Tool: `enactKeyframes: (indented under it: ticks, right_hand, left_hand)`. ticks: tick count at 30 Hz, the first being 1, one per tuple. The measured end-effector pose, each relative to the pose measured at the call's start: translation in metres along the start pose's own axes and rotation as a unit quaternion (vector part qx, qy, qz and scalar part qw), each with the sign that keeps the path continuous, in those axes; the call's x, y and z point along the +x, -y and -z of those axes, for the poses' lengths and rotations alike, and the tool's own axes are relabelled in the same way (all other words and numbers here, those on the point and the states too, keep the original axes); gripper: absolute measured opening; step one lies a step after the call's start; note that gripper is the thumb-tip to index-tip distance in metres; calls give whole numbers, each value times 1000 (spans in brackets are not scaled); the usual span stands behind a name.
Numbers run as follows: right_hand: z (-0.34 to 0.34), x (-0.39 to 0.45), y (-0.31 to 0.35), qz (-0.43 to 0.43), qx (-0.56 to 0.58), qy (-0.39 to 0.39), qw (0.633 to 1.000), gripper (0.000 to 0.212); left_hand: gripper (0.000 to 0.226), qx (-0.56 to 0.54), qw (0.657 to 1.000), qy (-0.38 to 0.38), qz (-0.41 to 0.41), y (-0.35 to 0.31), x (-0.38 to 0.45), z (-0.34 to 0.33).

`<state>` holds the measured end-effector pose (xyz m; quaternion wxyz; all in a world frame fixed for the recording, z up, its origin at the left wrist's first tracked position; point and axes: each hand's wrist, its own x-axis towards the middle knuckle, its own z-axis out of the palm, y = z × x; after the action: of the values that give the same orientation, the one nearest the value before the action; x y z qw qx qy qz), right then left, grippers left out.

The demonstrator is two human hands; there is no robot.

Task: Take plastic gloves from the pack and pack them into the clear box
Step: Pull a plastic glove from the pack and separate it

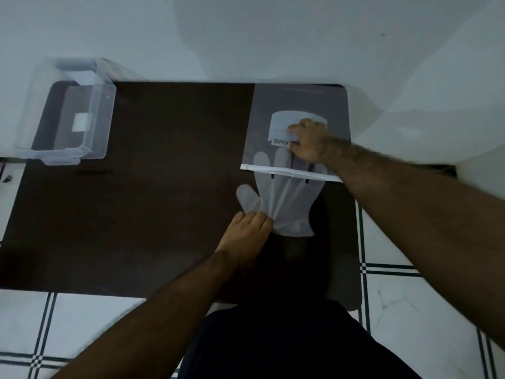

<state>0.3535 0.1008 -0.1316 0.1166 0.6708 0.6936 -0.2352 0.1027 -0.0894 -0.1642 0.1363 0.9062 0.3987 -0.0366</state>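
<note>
Left hand (246,228) pinches the glove (287,203) half out of the pack (273,110); right hand (308,140) lies flat, open; thin film may tear.

Pack (276,116): flat, translucent grey pouch with a white label and a white strip along its open mouth; lies at the far right corner of the bench, mouth toward the near edge. Plastic glove (289,203): thin, clear, lying flat; finger ends inside the pack mouth, thumb splayed left, palm and cuff drawn out onto the bench toward the near edge, cuff gathered into creases on its left side. Clear box (95,113): transparent, rectangular, lidless, upright; stands at the far left corner; contents cannot be told.
</note>
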Motion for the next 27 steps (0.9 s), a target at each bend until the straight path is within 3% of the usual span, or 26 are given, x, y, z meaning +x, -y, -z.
enactKeyframes:
  ticks: [4,13,17,21,27]
  right_hand:
    - [-13,-6,3,-4,-24,-37,999,66]
    - [-58,-77,30,36,43,-226,973,36]
    - [-101,-128,42,130,13,-180,975,35]
    - [-142,-171,51,229,-36,-186,955,40]
    - [-157,-191,61,248,-92,-126,956,43]
  left_hand:
    - [37,-12,1000,7,-5,-15,-26,-4]
    - [41,2,999,54,-11,-29,-65,-6]
    - [42,10,998,63,-10,-22,-75,-10]
    - [38,12,998,48,-25,-18,-79,-14]
    - [28,7,999,-22,-39,-17,-89,-21]
